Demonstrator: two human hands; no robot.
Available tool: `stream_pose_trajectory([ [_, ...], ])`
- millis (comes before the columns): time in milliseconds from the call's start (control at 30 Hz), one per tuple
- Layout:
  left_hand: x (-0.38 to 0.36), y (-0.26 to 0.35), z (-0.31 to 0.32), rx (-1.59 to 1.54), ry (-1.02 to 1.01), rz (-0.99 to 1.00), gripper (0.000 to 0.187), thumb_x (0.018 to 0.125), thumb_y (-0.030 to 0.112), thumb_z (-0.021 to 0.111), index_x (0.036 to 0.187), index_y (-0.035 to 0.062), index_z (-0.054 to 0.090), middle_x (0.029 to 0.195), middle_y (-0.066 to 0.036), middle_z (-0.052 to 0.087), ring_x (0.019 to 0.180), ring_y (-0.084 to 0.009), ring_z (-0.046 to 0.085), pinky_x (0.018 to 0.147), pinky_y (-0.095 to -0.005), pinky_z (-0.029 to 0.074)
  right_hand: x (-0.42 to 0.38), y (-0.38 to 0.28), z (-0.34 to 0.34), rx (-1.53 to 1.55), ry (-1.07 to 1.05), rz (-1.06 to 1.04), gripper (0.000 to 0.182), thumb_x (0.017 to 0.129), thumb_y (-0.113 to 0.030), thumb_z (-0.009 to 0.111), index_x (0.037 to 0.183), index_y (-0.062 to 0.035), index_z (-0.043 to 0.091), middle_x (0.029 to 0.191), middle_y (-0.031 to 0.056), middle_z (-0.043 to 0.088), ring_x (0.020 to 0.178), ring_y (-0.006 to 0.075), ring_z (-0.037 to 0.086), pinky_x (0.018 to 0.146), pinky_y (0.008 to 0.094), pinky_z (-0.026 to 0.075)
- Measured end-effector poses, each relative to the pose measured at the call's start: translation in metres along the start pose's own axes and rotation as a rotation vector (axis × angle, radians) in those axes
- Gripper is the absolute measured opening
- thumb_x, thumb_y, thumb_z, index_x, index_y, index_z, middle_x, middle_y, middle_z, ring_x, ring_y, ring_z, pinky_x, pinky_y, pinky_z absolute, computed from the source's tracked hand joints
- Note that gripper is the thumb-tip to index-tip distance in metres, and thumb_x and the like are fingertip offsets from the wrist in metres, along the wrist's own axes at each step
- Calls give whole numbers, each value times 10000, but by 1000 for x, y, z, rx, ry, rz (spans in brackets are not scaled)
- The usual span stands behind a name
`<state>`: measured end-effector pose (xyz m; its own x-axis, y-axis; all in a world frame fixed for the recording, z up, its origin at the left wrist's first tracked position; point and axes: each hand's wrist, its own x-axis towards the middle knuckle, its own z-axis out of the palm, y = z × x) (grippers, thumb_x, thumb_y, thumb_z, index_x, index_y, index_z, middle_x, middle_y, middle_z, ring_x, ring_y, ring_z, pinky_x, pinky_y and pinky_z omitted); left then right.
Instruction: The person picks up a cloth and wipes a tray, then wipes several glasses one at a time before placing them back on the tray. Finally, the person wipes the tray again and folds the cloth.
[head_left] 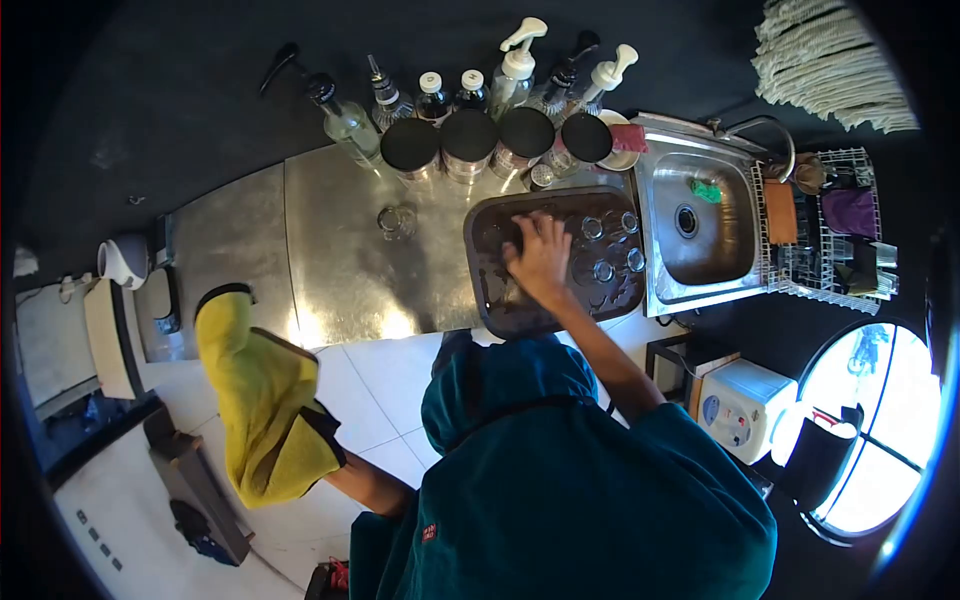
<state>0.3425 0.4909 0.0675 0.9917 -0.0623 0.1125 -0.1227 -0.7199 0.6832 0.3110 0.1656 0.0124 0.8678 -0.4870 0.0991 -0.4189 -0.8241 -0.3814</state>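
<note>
My right hand (541, 256) reaches over a dark brown tray (480, 235), fingers spread and palm down, with no object visible in it. To the right of this hand, several small clear glasses (603, 270) stand in the tray, which looks wet. A yellow cloth (262, 400) with dark edging covers my left hand out past the counter's front edge; it appears held there, though the fingers are hidden beneath it. One more clear glass (397, 221) sits on the steel counter (350, 270), left of the tray.
Dark-lidded jars (468, 140) and pump bottles (515, 80) line the counter's back. Right of the tray is a steel sink (700, 265) holding a green scrubber (706, 190), then a wire rack (820, 270) with cloths. A white appliance (740, 405) stands lower right.
</note>
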Motion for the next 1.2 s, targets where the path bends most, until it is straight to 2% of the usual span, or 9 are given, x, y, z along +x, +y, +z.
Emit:
stream_pose_trajectory([
  [133,-17,27,-21,231,112,21,562,721,187,769,1209,24,542,1186,-99,603,1019,-233,588,877,-307,469,2,54,4,-220,-47,-125,557,689,-221,723,1215,-156,552,1228,126,473,1114,324,465,954,444,366],
  [267,-42,66,-17,351,222,29,557,727,208,765,1205,25,543,1179,-97,607,1009,-233,590,874,-308,471,13,82,5,-119,-258,-158,564,708,-181,734,1233,-161,529,1150,131,493,1063,318,512,837,425,465],
  [333,-57,89,-6,-184,353,-34,574,716,207,777,1208,29,540,1167,-86,614,994,-230,594,872,-308,471,13,94,-11,-6,-202,-151,543,706,-170,748,1209,-156,545,1115,131,520,1024,310,543,803,414,481],
  [400,-69,105,-3,-270,369,-44,538,761,177,752,1227,21,532,1194,-98,605,1040,-218,595,912,-317,470,17,100,-32,116,-140,-156,521,704,-159,761,1185,-150,561,1080,130,548,984,303,573,768,403,498],
  [467,-84,121,6,-379,305,-71,534,767,173,748,1230,19,530,1197,-100,603,1045,-218,594,916,-319,469,14,103,-67,500,-164,6,492,685,-168,796,1133,-133,595,995,120,601,908,288,615,759,387,502],
  [600,-79,141,21,-594,112,-110,526,778,164,738,1236,16,526,1204,-105,599,1055,-218,592,924,-322,468,7,115,-104,551,56,-99,443,682,-192,803,1073,-86,623,994,136,626,887,300,632,793,396,507],
  [767,-75,182,52,-874,-104,-143,516,792,153,727,1244,12,521,1213,-111,595,1068,-217,589,933,-326,466,-19,89,-183,1054,-150,-46,512,702,-69,804,1175,-75,610,1022,54,647,921,130,616,772,263,517],
  [967,-78,237,90,-1177,-442,-159,505,809,141,713,1254,7,514,1223,-119,589,1082,-217,586,945,-331,464,-60,54,-250,1121,-148,-379,571,660,65,785,1186,-23,579,1169,124,599,1065,207,591,868,300,518],
  [1200,-104,241,55,-1470,-855,-159,468,864,92,653,1290,-7,486,1244,-145,574,1115,-218,575,971,-350,460,-68,66,-284,1132,-147,-505,553,615,54,807,1132,-19,624,1253,173,569,1148,239,566,888,335,535],
])
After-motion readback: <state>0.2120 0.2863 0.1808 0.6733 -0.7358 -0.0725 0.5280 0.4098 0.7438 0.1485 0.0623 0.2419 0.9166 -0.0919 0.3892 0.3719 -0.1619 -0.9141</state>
